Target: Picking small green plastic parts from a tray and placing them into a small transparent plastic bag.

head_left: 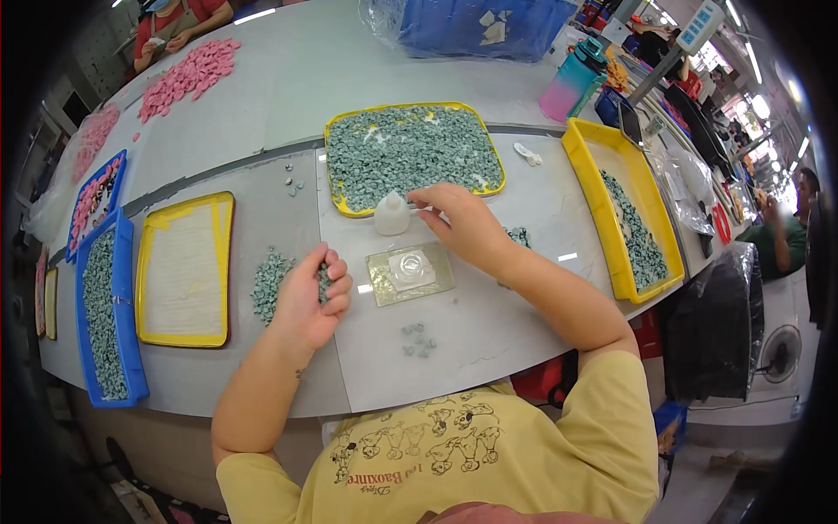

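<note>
My left hand [312,297] is cupped palm-up over a small pile of grey-green pieces [269,281] on the table, with a few of those pieces held in its curled fingers. My right hand [465,223] reaches forward, fingertips pinched near a small white plastic bottle [392,215] that stands at the near edge of a yellow tray full of grey-green pieces [412,154]. Between my hands lies a square clear plate [410,272] with a whitish blob on it. A few loose pieces [418,340] lie nearer to me.
An empty yellow tray with a white liner [185,269] and a blue tray of grey-green pieces [106,316] sit to the left. A long yellow tray [621,212] lies to the right. Pink pieces [188,77], a blue bag [476,26] and a drinking bottle [572,80] stand farther off. Other people sit at the far edges.
</note>
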Motion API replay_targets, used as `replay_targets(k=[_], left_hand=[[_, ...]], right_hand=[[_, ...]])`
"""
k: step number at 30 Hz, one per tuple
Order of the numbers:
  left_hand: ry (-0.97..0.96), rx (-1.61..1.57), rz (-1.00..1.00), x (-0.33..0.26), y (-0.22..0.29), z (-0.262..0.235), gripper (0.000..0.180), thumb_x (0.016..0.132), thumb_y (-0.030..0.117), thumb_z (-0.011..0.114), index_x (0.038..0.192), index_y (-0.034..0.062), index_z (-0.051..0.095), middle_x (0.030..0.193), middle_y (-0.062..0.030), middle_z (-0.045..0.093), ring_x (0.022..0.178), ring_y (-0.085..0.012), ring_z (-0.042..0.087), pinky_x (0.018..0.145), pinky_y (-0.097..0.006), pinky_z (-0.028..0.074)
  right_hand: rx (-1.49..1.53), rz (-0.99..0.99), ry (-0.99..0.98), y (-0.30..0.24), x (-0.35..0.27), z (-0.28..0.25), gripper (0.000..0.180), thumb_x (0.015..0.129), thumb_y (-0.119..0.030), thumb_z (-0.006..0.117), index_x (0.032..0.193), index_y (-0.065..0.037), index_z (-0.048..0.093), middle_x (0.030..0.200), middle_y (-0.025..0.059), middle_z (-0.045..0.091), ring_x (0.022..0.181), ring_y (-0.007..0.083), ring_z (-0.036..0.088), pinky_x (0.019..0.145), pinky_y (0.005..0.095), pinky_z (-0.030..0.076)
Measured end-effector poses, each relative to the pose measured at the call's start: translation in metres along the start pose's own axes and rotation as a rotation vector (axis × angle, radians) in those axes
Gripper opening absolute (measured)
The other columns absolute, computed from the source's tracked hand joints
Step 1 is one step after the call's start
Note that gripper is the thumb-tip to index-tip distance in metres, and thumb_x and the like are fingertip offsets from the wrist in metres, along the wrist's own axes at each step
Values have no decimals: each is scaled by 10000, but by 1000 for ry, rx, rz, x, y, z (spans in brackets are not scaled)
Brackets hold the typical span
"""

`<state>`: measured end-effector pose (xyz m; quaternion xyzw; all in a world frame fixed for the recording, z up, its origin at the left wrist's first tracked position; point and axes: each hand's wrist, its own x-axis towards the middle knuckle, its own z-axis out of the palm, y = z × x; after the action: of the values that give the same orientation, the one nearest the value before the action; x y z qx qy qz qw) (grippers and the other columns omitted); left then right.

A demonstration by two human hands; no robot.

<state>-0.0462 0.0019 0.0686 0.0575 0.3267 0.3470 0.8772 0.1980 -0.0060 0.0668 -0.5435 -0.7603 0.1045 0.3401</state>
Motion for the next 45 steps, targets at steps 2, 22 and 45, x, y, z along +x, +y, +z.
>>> replay_targets(k=[2, 22, 45], left_hand=[[2, 136, -12, 5, 4, -5, 182, 932, 224, 432, 793, 108, 422, 674, 5, 402, 524, -77, 332, 365, -189, 206], [45, 263, 83, 45, -5, -8, 158, 898, 73, 471, 1029, -15, 455, 890, -79, 494, 680, -119, 451, 484, -183, 349], [-84, 197, -95, 34, 13, -53, 199, 921, 121, 419, 1040, -27, 478, 815, -35, 486, 597, -90, 397, 428, -195, 278]], right_hand=[[6, 17, 2, 7, 6, 4, 208, 791, -33, 603, 999, -48, 610, 849, 91, 598, 786, 242, 572, 713, 331, 466], [-169, 33, 0, 61, 6, -4, 174, 809, -43, 573, 975, -52, 622, 877, 105, 618, 817, 278, 583, 733, 352, 473], [-378, 331, -265, 57, -16, 17, 95, 752, -44, 617, 829, 1, 584, 796, 127, 579, 765, 294, 578, 696, 354, 476]])
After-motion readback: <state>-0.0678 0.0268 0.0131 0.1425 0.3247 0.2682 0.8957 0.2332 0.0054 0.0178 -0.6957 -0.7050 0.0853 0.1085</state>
